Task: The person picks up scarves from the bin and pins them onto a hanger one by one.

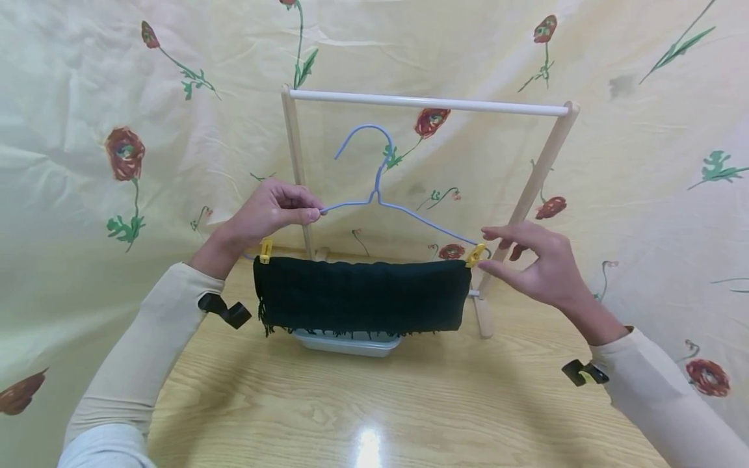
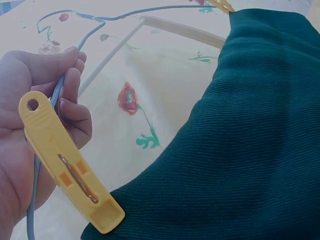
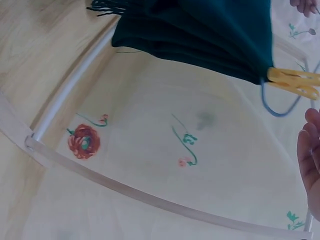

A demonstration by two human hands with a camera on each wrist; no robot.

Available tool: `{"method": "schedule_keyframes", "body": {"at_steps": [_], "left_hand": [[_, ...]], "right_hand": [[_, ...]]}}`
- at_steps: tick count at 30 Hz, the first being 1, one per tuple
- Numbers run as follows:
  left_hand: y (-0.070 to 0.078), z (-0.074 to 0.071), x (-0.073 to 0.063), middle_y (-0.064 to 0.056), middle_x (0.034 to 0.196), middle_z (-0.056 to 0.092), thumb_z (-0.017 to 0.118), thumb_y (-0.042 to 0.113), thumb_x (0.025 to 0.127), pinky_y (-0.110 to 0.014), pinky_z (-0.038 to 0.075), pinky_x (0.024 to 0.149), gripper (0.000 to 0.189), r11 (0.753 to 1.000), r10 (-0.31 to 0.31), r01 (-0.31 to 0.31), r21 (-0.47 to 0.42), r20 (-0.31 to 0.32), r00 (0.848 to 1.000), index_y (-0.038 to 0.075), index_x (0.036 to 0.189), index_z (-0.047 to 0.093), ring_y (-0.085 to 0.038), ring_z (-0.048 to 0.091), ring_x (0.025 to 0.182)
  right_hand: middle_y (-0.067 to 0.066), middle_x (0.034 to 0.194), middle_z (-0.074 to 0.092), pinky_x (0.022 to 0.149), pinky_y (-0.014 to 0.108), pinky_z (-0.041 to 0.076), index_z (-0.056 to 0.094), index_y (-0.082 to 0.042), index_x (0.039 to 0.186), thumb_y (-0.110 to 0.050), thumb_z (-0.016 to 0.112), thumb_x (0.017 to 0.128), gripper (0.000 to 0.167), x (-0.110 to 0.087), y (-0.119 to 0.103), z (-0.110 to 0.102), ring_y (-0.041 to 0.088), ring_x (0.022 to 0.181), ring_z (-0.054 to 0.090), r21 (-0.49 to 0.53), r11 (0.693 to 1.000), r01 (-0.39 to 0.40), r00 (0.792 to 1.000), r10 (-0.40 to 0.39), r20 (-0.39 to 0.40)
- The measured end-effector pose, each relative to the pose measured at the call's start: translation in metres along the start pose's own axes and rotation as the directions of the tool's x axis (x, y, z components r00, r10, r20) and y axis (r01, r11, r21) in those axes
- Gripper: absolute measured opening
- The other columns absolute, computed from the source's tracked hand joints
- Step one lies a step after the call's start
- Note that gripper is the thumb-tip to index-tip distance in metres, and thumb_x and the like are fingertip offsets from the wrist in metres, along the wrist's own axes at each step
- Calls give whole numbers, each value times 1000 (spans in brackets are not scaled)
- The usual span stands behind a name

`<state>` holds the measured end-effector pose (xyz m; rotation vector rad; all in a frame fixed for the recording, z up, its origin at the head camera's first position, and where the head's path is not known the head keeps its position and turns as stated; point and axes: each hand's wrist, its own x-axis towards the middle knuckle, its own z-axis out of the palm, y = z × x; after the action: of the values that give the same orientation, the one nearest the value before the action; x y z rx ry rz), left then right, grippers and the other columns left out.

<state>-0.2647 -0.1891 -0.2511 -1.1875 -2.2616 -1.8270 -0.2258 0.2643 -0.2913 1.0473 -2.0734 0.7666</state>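
My left hand (image 1: 272, 208) pinches the left arm of a blue wire hanger (image 1: 421, 218), whose hook points up. A folded dark scarf (image 1: 363, 296) with a fringed lower edge hangs from it, greenish in the wrist views. One yellow clothespin (image 2: 72, 162) clips the scarf's left corner, just beside my left palm. Another yellow clothespin (image 3: 295, 81) grips the right corner at the hanger's curved end. My right hand (image 1: 541, 263) is close to that right clothespin, thumb and fingers spread apart. In the right wrist view, a small gap shows between them.
Behind the scarf stands a rack with a white top bar (image 1: 427, 102) and wooden legs (image 1: 541, 166). A pale plastic tray (image 1: 348, 346) sits partly under the scarf on the wood-grain table (image 1: 281, 403). Flowered cloth (image 1: 234, 136) forms the backdrop.
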Motion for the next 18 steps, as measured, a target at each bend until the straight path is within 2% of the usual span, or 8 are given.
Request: {"method": "schedule_keyframes", "body": {"at_steps": [3, 6, 11, 18], "left_hand": [[-1, 0, 0, 1, 88, 74, 63, -9, 93, -27, 53, 75, 27, 1000, 2, -2, -3, -1, 1000, 10, 93, 81, -14, 60, 79], [-2, -1, -1, 2, 88, 73, 63, -10, 93, -26, 53, 75, 28, 1000, 5, -5, -12, -3, 1000, 11, 93, 81, -14, 60, 79], [-3, -1, -1, 2, 88, 73, 63, -10, 93, -26, 54, 75, 29, 1000, 6, -6, -21, -6, 1000, 12, 93, 81, -14, 61, 80], [-5, -1, -2, 2, 88, 73, 64, -9, 93, -26, 54, 75, 25, 1000, 2, -2, -6, -13, 1000, 9, 93, 81, -14, 61, 80]], "right_hand": [[15, 99, 77, 69, 9, 48, 77, 0, 110, -6, 83, 73, 37, 6, -2, -6, -3, 81, 61, 15, 998, -56, 998, 56, -9], [14, 99, 77, 71, 10, 48, 78, -1, 110, 4, 83, 71, 39, 15, -4, -11, -3, 80, 62, 0, 995, -99, 995, 99, -5], [9, 104, 78, 72, 11, 48, 77, -5, 114, 5, 85, 73, 44, 31, -13, -14, -5, 80, 63, -2, 990, -142, 989, 141, 53], [-6, 109, 77, 74, 13, 51, 77, -9, 117, -1, 82, 82, 36, 50, -23, -10, 0, 85, 68, 80, 967, -241, 964, 229, 137]]}}
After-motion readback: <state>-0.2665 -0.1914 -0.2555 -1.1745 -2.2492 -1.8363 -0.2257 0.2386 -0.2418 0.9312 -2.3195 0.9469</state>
